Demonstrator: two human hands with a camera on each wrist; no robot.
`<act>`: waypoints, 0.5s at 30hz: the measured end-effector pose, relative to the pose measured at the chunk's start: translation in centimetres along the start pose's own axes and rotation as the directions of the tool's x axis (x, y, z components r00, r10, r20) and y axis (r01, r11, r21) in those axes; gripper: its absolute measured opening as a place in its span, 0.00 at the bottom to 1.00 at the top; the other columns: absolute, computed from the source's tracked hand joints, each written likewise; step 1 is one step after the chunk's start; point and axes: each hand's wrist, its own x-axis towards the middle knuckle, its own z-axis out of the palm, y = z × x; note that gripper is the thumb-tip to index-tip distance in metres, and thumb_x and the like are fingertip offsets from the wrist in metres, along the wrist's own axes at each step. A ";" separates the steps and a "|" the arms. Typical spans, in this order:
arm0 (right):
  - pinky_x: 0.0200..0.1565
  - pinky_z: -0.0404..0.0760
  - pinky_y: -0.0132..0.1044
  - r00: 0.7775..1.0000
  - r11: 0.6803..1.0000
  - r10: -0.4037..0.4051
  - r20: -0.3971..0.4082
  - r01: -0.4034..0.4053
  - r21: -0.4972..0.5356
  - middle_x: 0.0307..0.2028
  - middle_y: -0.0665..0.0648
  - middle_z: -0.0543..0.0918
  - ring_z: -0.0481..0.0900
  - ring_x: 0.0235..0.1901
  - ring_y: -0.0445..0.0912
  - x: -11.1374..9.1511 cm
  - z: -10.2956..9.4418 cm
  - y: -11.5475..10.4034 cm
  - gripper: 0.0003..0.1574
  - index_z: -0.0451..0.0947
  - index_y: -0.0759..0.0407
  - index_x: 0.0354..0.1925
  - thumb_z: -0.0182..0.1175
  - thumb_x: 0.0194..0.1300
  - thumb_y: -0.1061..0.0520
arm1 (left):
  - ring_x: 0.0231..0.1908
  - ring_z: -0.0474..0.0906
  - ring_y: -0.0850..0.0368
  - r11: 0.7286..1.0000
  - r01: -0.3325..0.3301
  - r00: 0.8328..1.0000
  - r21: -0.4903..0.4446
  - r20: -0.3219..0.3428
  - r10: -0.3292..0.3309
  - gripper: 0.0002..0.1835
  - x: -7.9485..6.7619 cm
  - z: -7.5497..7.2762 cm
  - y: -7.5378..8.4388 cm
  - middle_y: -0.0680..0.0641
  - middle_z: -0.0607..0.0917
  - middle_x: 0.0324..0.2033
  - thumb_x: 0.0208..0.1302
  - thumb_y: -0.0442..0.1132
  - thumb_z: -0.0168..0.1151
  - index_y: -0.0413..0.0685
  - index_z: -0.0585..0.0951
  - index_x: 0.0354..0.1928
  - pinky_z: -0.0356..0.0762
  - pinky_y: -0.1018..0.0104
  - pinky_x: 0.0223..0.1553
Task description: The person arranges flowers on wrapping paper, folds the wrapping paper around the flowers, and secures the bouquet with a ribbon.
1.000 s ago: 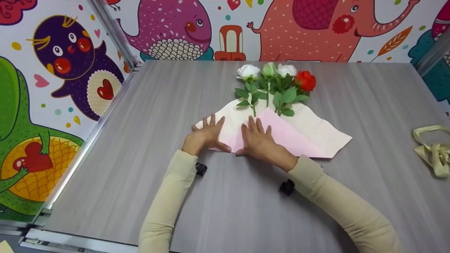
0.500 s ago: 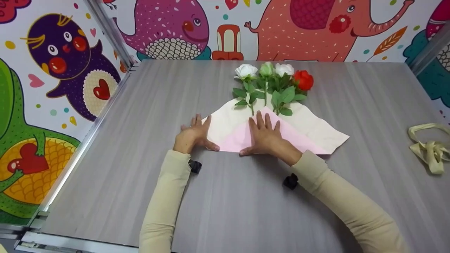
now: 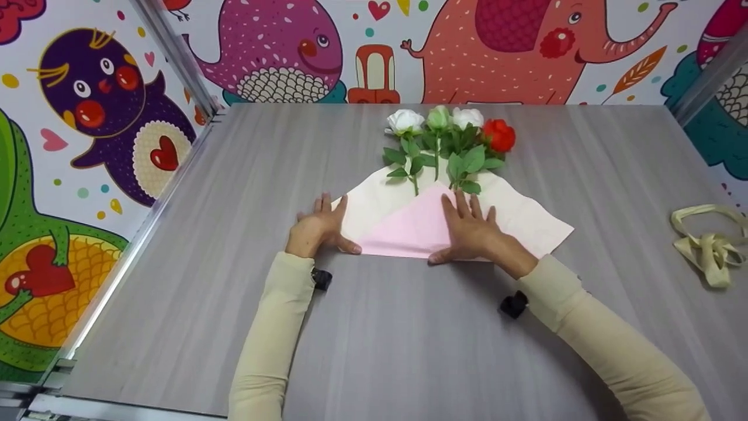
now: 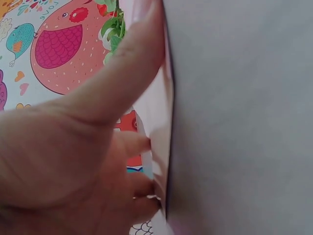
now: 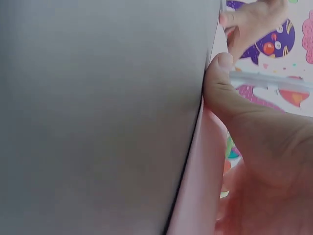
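Left hand (image 3: 318,227), right hand (image 3: 474,232), both spread wide, apparently smoothing folded paper (image 3: 403,231) (4 roses (image 3: 438,118) peeking out!). Next likely calls for steady pressure.

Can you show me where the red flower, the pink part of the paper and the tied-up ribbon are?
Red flower (image 3: 499,135): head view, middle of its petals.
Pink part of the paper (image 3: 407,227): head view, bare patch between the hands.
Ribbon (image 3: 714,250): head view, on its knotted part.
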 end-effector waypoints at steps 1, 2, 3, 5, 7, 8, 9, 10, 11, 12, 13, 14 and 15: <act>0.68 0.27 0.76 1.000 1.000 0.005 0.004 -0.005 0.008 0.77 0.70 0.23 0.22 0.76 0.70 -0.2 -0.2 0.6 0.86 0.27 0.62 0.79 0.73 0.49 0.29 | 0.79 0.25 0.40 1.000 -0.001 1.000 -0.003 0.003 0.001 0.67 0.0 0.0 0.0 0.34 0.28 0.78 0.54 0.60 0.74 0.52 0.35 0.80 0.37 0.29 0.74; 0.67 0.27 0.77 1.000 1.000 0.012 0.010 -0.012 0.015 0.77 0.70 0.23 0.22 0.76 0.71 -0.4 -0.4 1.2 0.87 0.26 0.63 0.79 0.73 0.49 0.29 | 0.79 0.25 0.39 1.000 -0.003 1.000 -0.007 0.006 0.003 0.67 0.0 0.0 -0.1 0.34 0.28 0.78 0.54 0.60 0.74 0.52 0.35 0.80 0.37 0.29 0.74; 0.67 0.27 0.77 1.000 1.000 0.021 0.016 -0.021 0.022 0.77 0.70 0.22 0.21 0.75 0.71 -0.6 -0.6 1.8 0.87 0.25 0.64 0.79 0.73 0.49 0.29 | 0.79 0.25 0.39 1.000 -0.008 1.000 -0.010 0.007 0.008 0.67 0.0 -0.1 -0.2 0.34 0.28 0.78 0.54 0.59 0.74 0.52 0.35 0.80 0.37 0.29 0.74; 0.66 0.27 0.78 0.999 0.999 0.041 0.029 -0.042 0.028 0.76 0.72 0.21 0.21 0.75 0.73 -1.1 -1.1 3.0 0.89 0.24 0.65 0.78 0.73 0.49 0.28 | 0.79 0.26 0.39 1.000 -0.023 1.000 -0.008 0.009 0.023 0.66 -0.1 -0.2 -0.4 0.34 0.29 0.78 0.55 0.58 0.74 0.52 0.36 0.81 0.38 0.30 0.74; 0.65 0.28 0.80 0.997 0.998 0.063 0.039 -0.064 0.023 0.75 0.73 0.20 0.22 0.74 0.75 -1.6 -1.5 4.4 0.90 0.23 0.66 0.78 0.72 0.48 0.27 | 0.79 0.26 0.38 0.999 -0.040 0.999 -0.008 0.012 0.040 0.65 -0.1 -0.3 -0.6 0.34 0.29 0.78 0.55 0.57 0.74 0.52 0.36 0.81 0.38 0.30 0.74; 0.64 0.29 0.80 0.996 0.997 0.075 0.043 -0.076 0.020 0.75 0.74 0.20 0.22 0.73 0.76 -1.8 -1.7 5.1 0.90 0.22 0.67 0.77 0.72 0.48 0.26 | 0.79 0.26 0.38 0.999 -0.051 0.999 -0.002 0.011 0.051 0.65 -0.1 -0.3 -0.7 0.33 0.29 0.78 0.55 0.57 0.74 0.52 0.37 0.81 0.38 0.30 0.74; 0.64 0.29 0.80 0.995 0.996 0.086 0.046 -0.087 0.019 0.75 0.75 0.20 0.22 0.73 0.77 -2.1 -1.9 5.7 0.90 0.22 0.67 0.77 0.71 0.48 0.25 | 0.79 0.26 0.38 0.998 -0.061 0.998 0.004 0.012 0.061 0.65 -0.1 -0.4 -0.8 0.32 0.30 0.78 0.56 0.57 0.74 0.51 0.37 0.81 0.38 0.30 0.74; 0.64 0.30 0.81 0.994 0.995 0.095 0.048 -0.096 0.015 0.75 0.76 0.21 0.22 0.73 0.77 -2.3 -2.0 6.4 0.91 0.22 0.68 0.77 0.71 0.48 0.25 | 0.79 0.26 0.37 0.998 -0.067 0.998 0.008 0.015 0.067 0.65 -0.1 -0.4 -0.8 0.32 0.30 0.78 0.56 0.57 0.73 0.51 0.37 0.81 0.39 0.30 0.74; 0.63 0.31 0.81 0.993 0.995 0.103 0.049 -0.104 0.011 0.75 0.77 0.22 0.23 0.72 0.78 -2.5 -2.1 7.0 0.91 0.22 0.68 0.77 0.70 0.48 0.24 | 0.79 0.26 0.37 0.997 -0.071 0.997 0.011 0.018 0.071 0.65 -0.1 -0.5 -0.9 0.32 0.30 0.78 0.56 0.57 0.73 0.51 0.37 0.81 0.39 0.30 0.74; 0.64 0.32 0.82 0.993 0.994 0.110 0.049 -0.111 0.007 0.75 0.78 0.23 0.24 0.72 0.79 -2.8 -2.2 7.5 0.91 0.22 0.69 0.77 0.70 0.48 0.24 | 0.79 0.26 0.37 0.997 -0.073 0.997 0.010 0.021 0.073 0.65 -0.1 -0.5 -0.9 0.31 0.29 0.78 0.56 0.58 0.73 0.51 0.37 0.81 0.39 0.30 0.74; 0.64 0.33 0.82 0.992 0.993 0.116 0.047 -0.116 0.000 0.75 0.79 0.24 0.24 0.72 0.79 -3.0 -2.2 8.0 0.90 0.23 0.70 0.77 0.70 0.48 0.24 | 0.79 0.26 0.37 0.997 -0.074 0.997 0.012 0.022 0.074 0.64 -0.1 -0.5 -0.9 0.31 0.29 0.78 0.56 0.58 0.73 0.50 0.37 0.81 0.39 0.30 0.74; 0.64 0.34 0.82 0.991 0.992 0.123 0.045 -0.123 -0.007 0.75 0.80 0.25 0.25 0.72 0.80 -3.1 -2.3 8.5 0.90 0.24 0.70 0.77 0.70 0.49 0.24 | 0.79 0.26 0.36 0.997 -0.076 0.997 0.014 0.022 0.076 0.64 -0.1 -0.5 -0.9 0.31 0.30 0.78 0.56 0.58 0.72 0.50 0.37 0.81 0.39 0.30 0.74; 0.64 0.36 0.82 0.991 0.992 0.129 0.041 -0.128 -0.017 0.75 0.80 0.26 0.27 0.72 0.80 -3.3 -2.3 8.9 0.90 0.25 0.71 0.77 0.70 0.49 0.25 | 0.79 0.26 0.37 0.997 -0.078 0.997 0.016 0.023 0.077 0.64 -0.1 -0.5 -0.9 0.31 0.30 0.78 0.56 0.58 0.72 0.50 0.37 0.81 0.39 0.31 0.74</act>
